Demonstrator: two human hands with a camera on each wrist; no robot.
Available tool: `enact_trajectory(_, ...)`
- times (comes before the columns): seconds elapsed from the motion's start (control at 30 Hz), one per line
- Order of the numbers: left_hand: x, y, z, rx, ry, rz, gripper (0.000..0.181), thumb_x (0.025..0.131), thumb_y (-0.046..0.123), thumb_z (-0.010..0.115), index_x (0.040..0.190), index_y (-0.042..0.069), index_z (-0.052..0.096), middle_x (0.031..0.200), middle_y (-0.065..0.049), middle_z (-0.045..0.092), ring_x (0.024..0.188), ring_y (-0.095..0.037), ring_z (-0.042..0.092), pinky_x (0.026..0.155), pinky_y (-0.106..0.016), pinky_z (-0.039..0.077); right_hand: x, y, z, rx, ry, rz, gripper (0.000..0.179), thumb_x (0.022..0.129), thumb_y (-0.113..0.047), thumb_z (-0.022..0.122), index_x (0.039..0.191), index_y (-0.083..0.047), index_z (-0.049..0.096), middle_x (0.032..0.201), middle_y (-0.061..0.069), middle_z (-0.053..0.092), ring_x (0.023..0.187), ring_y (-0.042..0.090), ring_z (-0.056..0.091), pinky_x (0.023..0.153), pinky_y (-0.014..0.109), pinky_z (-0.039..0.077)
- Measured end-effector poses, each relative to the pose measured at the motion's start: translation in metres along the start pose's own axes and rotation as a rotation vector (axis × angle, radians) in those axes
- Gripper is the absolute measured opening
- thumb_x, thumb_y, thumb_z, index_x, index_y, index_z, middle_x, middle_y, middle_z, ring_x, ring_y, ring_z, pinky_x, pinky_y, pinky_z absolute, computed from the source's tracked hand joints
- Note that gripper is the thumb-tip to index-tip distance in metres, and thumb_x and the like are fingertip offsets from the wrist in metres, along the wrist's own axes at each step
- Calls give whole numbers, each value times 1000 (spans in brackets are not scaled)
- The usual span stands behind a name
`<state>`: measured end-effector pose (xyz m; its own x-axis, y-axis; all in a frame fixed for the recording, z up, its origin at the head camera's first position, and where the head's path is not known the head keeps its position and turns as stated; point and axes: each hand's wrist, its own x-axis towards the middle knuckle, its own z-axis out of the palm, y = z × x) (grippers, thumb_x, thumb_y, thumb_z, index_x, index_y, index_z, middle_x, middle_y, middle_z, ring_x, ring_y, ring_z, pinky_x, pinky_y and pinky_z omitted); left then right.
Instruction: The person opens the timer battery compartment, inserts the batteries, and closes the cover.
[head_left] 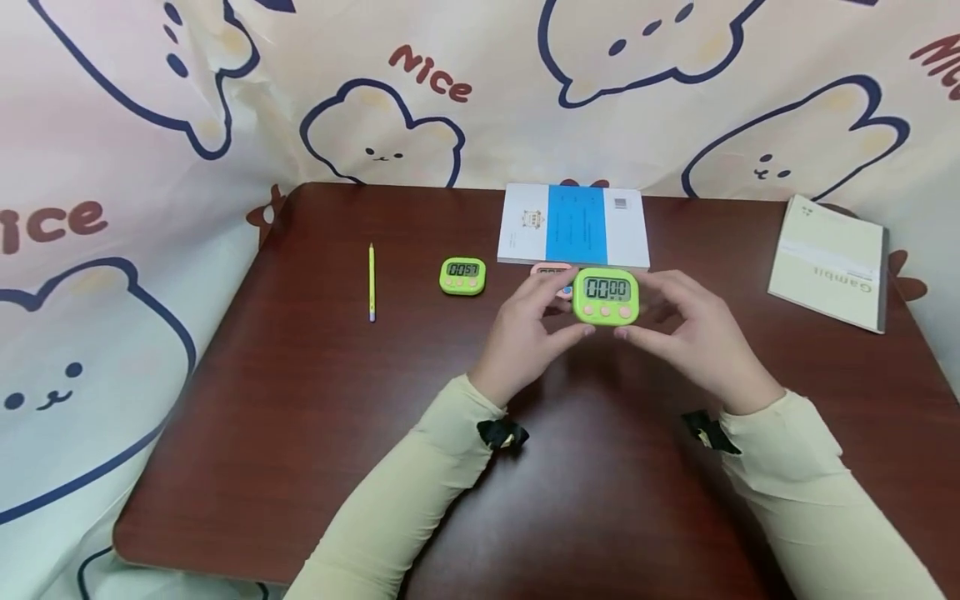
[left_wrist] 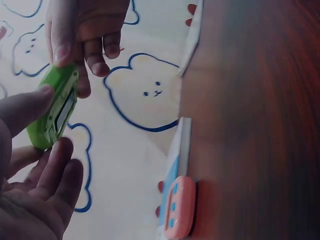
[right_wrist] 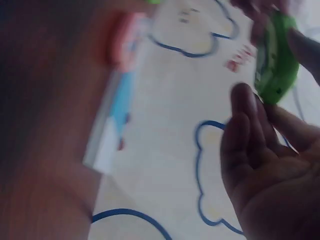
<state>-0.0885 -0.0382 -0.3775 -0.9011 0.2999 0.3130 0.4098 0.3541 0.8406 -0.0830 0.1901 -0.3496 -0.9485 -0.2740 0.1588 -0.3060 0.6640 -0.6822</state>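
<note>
A green digital timer [head_left: 606,297] reading 00:00 is held up above the table, its display and pink buttons facing the head camera. My left hand [head_left: 521,337] pinches its left side between thumb and fingers. On the other side, my right hand [head_left: 701,337] grips the timer's right edge with thumb below and fingers above. The left wrist view shows the same timer [left_wrist: 55,105] edge-on between both hands. Partly hidden behind my left hand, a pink timer [head_left: 550,268] lies on the table; its blue buttons show in the left wrist view.
A second green timer [head_left: 462,277], showing 00:57, sits left of my hands. Farther left lies a yellow pencil [head_left: 372,283]. A white and blue book [head_left: 573,223] is at the table's back edge, and a cream notebook [head_left: 828,265] lies at the right. Patterned cloth [head_left: 495,142] hangs behind.
</note>
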Motion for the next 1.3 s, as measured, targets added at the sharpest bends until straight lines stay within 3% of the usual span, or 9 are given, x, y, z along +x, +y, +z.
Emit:
enact_trajectory(0.2, 18, -8, 24, 66, -37, -89, 64, 84, 20, 83, 142, 13, 56, 125, -1, 63, 99, -10, 63, 90, -24, 54, 8, 33, -1, -39, -39, 53, 64, 85, -28, 83, 141, -11, 57, 115, 4, 62, 96, 22, 64, 83, 37, 57)
enact_trajectory(0.37, 33, -19, 43, 72, -103, -196, 62, 88, 25, 80, 144, 17, 55, 119, 2, 63, 98, -8, 60, 85, -18, 52, 15, 57, -2, -50, -88, 143, 66, 88, -30, 79, 143, -8, 52, 118, 10, 59, 102, 30, 63, 88, 51, 55)
enact_trajectory(0.63, 56, -32, 61, 120, -108, -325, 62, 89, 21, 79, 145, 14, 54, 117, -1, 57, 93, -9, 58, 78, -15, 51, 38, 85, 4, -117, -158, 165, 70, 89, -37, 78, 145, -6, 50, 123, 13, 57, 108, 32, 59, 94, 53, 51)
enact_trajectory(0.8, 69, -32, 75, 168, -126, -387, 60, 91, 23, 77, 145, 12, 53, 128, -5, 54, 97, -11, 56, 80, -15, 51, 49, 95, -4, -143, -189, 171, 67, 88, -29, 78, 143, -2, 50, 121, 16, 58, 109, 33, 58, 95, 53, 49)
enact_trajectory(1.07, 82, -29, 91, 242, -122, -429, 58, 94, 24, 74, 146, 10, 52, 137, -8, 54, 106, -14, 56, 90, -19, 51, 53, 106, -8, -119, -200, 223, 65, 89, -28, 78, 142, -2, 51, 121, 16, 59, 110, 33, 60, 95, 52, 49)
enact_trajectory(1.3, 84, -31, 105, 255, -146, -455, 51, 95, 25, 72, 142, 13, 56, 136, -6, 56, 119, -16, 52, 104, -28, 46, 53, 114, -10, -108, -243, 302, 66, 90, -25, 76, 145, -1, 48, 130, 20, 57, 115, 36, 57, 102, 56, 45)
